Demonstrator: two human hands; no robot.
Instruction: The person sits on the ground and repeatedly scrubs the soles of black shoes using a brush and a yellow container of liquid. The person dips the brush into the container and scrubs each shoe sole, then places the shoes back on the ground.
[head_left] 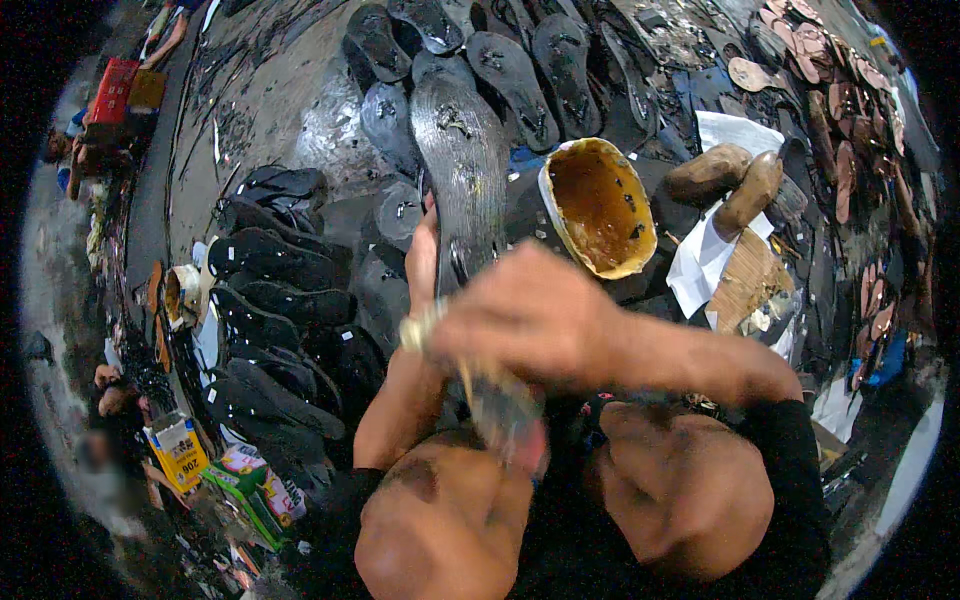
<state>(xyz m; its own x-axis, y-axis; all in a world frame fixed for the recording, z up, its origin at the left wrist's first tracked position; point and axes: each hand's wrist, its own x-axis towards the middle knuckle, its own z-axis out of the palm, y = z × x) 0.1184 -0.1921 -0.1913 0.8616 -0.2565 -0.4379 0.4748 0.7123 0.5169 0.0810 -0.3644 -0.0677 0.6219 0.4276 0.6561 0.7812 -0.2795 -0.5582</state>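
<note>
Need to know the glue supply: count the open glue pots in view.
2. One large pot of brown glue sits just beyond the hands, right of the long black sole. One smaller pot sits far left. Others may be hidden.

two hands: left hand (422, 262) at nine o'clock of right hand (525, 315). one glue tin (598, 205) at one o'clock. two small cartons (178, 450) at seven o'clock.

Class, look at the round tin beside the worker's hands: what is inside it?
The round tin holds a brown, glossy paste coating its bottom and inner wall, with a few dark specks in it. How deep the paste goes cannot be seen.
</note>
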